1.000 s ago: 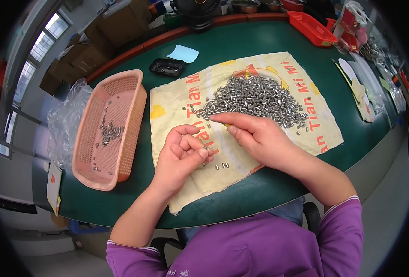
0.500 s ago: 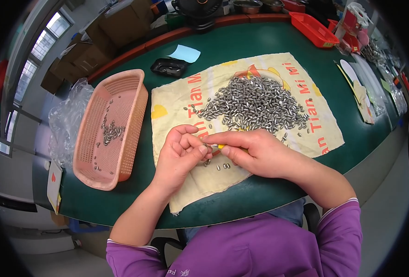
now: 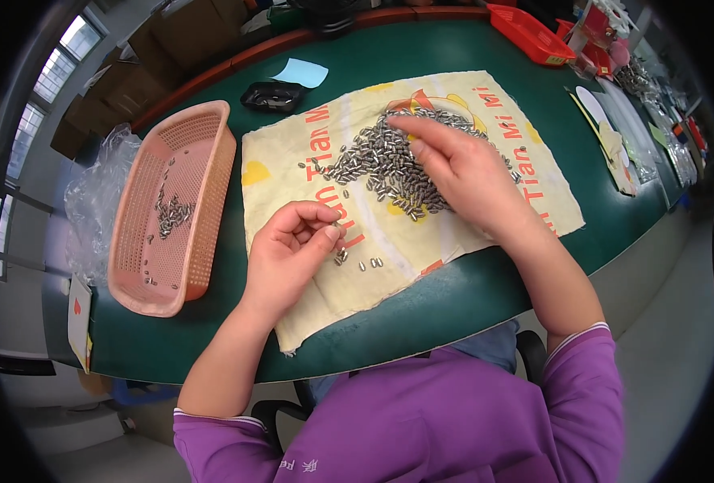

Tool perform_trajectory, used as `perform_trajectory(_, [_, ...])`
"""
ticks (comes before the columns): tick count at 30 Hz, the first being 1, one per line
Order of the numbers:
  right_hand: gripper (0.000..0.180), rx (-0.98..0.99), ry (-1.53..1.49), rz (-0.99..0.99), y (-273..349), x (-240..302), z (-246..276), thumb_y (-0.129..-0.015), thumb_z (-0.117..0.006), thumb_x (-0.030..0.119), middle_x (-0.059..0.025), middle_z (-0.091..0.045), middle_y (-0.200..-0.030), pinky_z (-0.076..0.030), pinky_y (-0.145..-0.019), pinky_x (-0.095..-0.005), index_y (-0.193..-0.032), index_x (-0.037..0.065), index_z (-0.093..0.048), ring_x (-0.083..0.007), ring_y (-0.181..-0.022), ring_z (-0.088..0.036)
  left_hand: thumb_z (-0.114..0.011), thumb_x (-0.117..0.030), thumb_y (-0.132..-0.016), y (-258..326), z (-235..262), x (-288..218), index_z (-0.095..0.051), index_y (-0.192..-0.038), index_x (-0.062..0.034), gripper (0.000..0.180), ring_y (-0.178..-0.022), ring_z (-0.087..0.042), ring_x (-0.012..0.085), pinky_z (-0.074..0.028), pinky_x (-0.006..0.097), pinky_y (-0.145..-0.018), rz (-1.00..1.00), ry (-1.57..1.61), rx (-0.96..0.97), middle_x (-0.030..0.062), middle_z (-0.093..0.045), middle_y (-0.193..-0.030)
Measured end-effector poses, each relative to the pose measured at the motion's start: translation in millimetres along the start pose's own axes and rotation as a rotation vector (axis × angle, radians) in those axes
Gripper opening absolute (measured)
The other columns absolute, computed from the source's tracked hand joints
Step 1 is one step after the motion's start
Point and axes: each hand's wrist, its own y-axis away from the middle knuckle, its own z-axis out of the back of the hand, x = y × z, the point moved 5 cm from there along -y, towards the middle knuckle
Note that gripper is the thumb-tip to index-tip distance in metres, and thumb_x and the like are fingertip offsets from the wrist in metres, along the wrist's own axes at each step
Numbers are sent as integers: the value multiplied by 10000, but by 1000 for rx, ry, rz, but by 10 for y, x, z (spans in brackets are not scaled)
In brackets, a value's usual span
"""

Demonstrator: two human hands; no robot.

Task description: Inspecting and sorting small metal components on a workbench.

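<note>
A heap of small silvery metal barrel-shaped pieces (image 3: 389,157) lies on a cream printed cloth (image 3: 292,298). My right hand (image 3: 461,173) is over the heap, index finger stretched toward its far side and thumb bent beneath; its other fingers are curled under and hidden, as is anything in them. To the left, above the cloth, my left hand (image 3: 288,249) is closed, thumb and index pinched around what looks like one small metal piece, mostly covered. Several loose pieces (image 3: 370,264) rest on the cloth just right of the left hand.
A pink perforated basket (image 3: 218,181) with some metal pieces in it stands at the left, beside a clear plastic bag (image 3: 91,217). Behind the cloth are a black tray (image 3: 272,97) and a light blue sheet (image 3: 302,73). A red tray (image 3: 534,36) sits far right on the green table (image 3: 421,56).
My right hand has left my left hand, moving up and right over the heap. The yellow item that showed in its fingers is no longer visible. My left hand keeps its pinch.
</note>
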Motion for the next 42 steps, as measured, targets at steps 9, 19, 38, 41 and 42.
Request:
perform_trajectory(9, [259, -298, 589, -297, 305, -865, 1145, -991, -586, 224, -190, -675, -1138, -536, -896, -475, -1191, 63, -615, -399, -1030, -666, -771, -23, -851, 164, -81, -206, -717, -1001, -24, 160, -1068, -642, 213, -543, 316, -913, -344, -762, 55, 81, -645, -1141])
perform_trajectory(19, [276, -186, 857, -264, 659, -1064, 1221, -879, -697, 134, -157, -666, -1085, -536, -899, -450, -1148, 72, -682, -348, -1021, -657, -809, -28, -771, 208, -220, -139, -748, -944, -32, 183, -1210, -546, 295, -562, 353, -899, -333, -1018, 151, 120, -609, -1209])
perform_trajectory(38, [128, 433, -101, 367, 447, 264, -412, -804, -774, 101, -67, -655, -884, -539, -759, -405, -921, 101, -721, -284, -876, -652, -849, -76, -722, 215, -203, -230, -606, -815, -34, 264, -1362, -447, 394, -388, 469, -1123, -271, -1081, 184, 186, -511, -1421])
perform_trajectory(41, [119, 403, -117, 388, 455, 278, -427, -808, -762, 115, -64, -642, -876, -534, -752, -413, -914, 104, -709, -285, -872, -646, -845, -61, -715, 217, -206, -255, -617, -799, -30, 245, -1362, -457, 396, -393, 469, -1121, -259, -1103, 161, 182, -519, -1426])
perform_trajectory(42, [103, 394, -118, 392, 459, 279, -430, -817, -741, 127, -65, -629, -866, -530, -752, -421, -905, 104, -694, -288, -872, -640, -845, -61, -715, 217, -207, -258, -617, -799, -30, 245, -1362, -457, 396, -393, 469, -1121, -254, -1105, 163, 182, -519, -1426])
